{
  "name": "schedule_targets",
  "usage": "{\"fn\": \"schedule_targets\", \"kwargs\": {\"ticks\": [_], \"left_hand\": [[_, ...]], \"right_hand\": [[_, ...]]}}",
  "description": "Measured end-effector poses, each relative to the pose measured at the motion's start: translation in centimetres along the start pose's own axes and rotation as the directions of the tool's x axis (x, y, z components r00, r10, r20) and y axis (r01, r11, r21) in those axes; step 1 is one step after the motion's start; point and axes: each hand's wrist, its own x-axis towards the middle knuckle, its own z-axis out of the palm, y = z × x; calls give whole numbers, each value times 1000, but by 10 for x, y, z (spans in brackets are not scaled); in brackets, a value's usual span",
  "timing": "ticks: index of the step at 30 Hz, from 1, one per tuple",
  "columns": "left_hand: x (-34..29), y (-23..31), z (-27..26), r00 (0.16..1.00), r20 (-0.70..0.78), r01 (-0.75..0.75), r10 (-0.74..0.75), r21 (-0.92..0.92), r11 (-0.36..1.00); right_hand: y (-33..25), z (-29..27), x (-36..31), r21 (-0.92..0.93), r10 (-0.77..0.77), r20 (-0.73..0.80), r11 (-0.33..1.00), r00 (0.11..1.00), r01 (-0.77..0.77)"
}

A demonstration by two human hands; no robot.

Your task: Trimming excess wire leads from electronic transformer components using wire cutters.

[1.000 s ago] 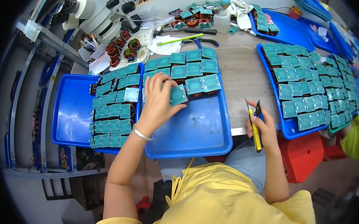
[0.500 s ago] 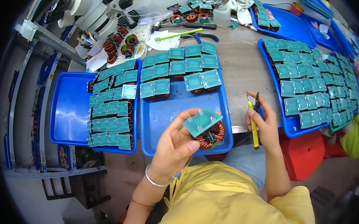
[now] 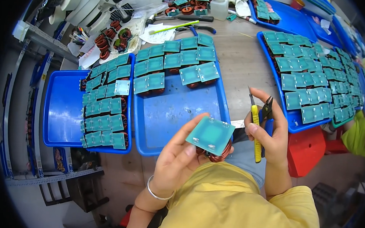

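- With our left hand point(image 3: 177, 161) we are holding a square green circuit board point(image 3: 210, 134) by its left edge, fingers behind and thumb in front, at the lower centre of the frame; its copper-wound coil point(image 3: 220, 156) is hanging underneath.
- Half a second ago we were showing more of the coil's side; now we are turning the board's soldered face up toward us, so its bright solder joints are lying in plain view.
- We are keeping it clear of the middle blue tray point(image 3: 169, 119), where a gap is showing in the nearest row, between two pairs of boards.
- With our right hand point(image 3: 275, 138), right of centre, we are gripping blue-handled side cutters point(image 3: 267, 107) and a yellow-handled pointed tool point(image 3: 255, 117) together, both tips pointing up.
- The tools are staying apart from the board, so we are judging this as inspecting or positioning, with no cutting under way.
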Motion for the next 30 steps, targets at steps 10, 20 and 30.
{"fn": "schedule_targets", "kwargs": {"ticks": [10,20,30], "left_hand": [[3,-10,-4,984,25,-177,179,332,927],[6,-8,-3,994,-31,-96,106,244,965],[5,-11,-5,999,-22,35,-35,9,999]], "right_hand": [[10,3,-4,-20,-22,-3,1000,1000,22],[14,4,-5,-76,6,-38,997,999,-9],[58,-15,59,-873,-237,-56,483,970,68]]}}
